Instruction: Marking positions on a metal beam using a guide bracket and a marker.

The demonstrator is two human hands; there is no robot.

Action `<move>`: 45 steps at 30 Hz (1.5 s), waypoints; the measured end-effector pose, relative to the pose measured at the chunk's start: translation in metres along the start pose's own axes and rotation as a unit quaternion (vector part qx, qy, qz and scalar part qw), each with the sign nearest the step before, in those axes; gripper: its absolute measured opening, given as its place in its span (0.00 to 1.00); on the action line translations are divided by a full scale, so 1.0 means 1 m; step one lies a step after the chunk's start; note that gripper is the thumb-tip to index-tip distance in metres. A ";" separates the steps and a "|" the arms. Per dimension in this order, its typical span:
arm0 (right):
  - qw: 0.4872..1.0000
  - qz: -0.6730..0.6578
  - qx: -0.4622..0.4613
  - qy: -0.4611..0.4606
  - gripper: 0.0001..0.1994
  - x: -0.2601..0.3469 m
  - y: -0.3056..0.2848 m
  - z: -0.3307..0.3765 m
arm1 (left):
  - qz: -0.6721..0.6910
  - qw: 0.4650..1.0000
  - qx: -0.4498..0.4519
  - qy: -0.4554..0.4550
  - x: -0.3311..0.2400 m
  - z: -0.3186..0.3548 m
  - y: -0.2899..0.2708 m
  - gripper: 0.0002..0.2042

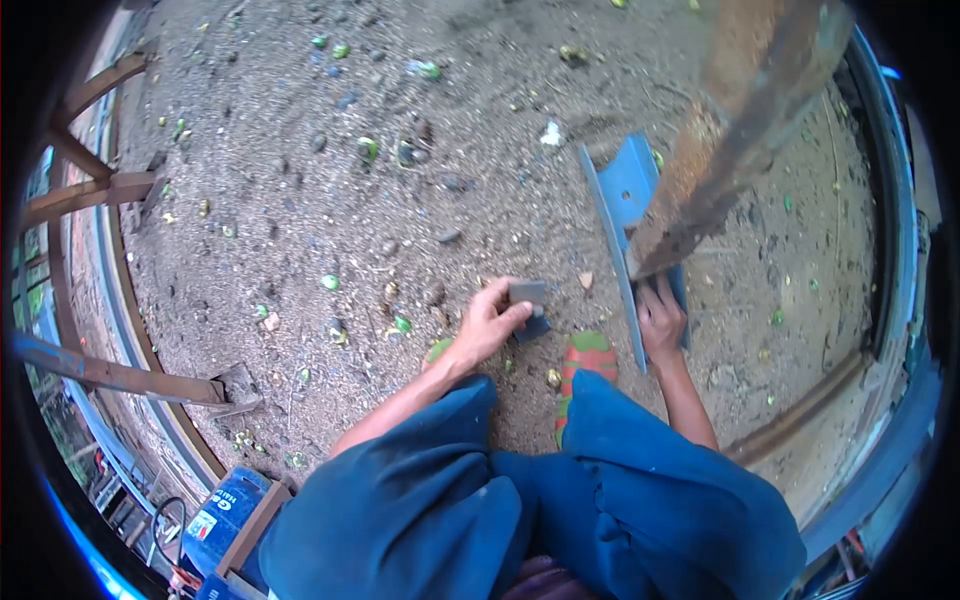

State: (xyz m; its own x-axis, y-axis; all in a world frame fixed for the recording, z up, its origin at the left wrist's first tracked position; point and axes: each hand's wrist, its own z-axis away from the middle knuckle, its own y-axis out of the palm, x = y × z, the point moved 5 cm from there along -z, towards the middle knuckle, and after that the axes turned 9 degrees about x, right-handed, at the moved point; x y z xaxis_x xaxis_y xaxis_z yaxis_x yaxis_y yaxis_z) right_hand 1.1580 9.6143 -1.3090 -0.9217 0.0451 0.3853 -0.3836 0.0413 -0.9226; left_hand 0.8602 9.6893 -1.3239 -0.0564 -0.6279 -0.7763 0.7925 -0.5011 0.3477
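Between thumb and fingers, my left hand (487,325) pinches a small flat grey plate (528,292), held low over the ground in front of my feet. A dark bluish flat piece (533,328) shows just below it; whether the two are joined I cannot tell. To the right lies a long blue metal channel (628,185) with a hole in its web. A rusty brown post (735,140) slants down to end at the channel. My right hand (662,322) is inside the channel by the post's foot, fingers curled and their tips partly hidden.
Bare soil (270,220) with pebbles and small green and yellow bits spreads around. Rusty metal legs (130,378) stand at the left. A blue machine or case (225,525) sits at lower left. My feet in striped socks (588,360) are close to both hands.
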 end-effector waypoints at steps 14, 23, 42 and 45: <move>0.998 -0.048 -0.020 -0.033 0.13 -0.006 -0.003 -0.001 | -0.157 0.975 0.100 0.123 -0.079 -0.048 0.009 0.12; 0.997 -0.034 -0.046 -0.053 0.15 -0.010 -0.007 -0.040 | -0.187 0.964 0.133 0.137 -0.024 -0.046 0.024 0.14; 1.000 -0.026 0.006 0.008 0.17 -0.032 -0.004 0.017 | -0.089 0.985 0.143 0.030 0.010 -0.020 0.028 0.11; 1.000 -0.024 0.014 0.016 0.17 -0.034 -0.005 0.025 | -0.101 0.986 0.130 0.035 0.005 -0.021 0.025 0.11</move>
State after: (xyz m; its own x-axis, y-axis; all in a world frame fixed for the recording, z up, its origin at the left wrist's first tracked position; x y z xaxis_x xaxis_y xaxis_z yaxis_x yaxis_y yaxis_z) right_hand 1.1898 9.5878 -1.3176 -0.9003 0.0747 0.4288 -0.4288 0.0168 -0.9032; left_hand 0.8928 9.6863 -1.3299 -0.1489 -0.4617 -0.8744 0.5871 -0.7528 0.2976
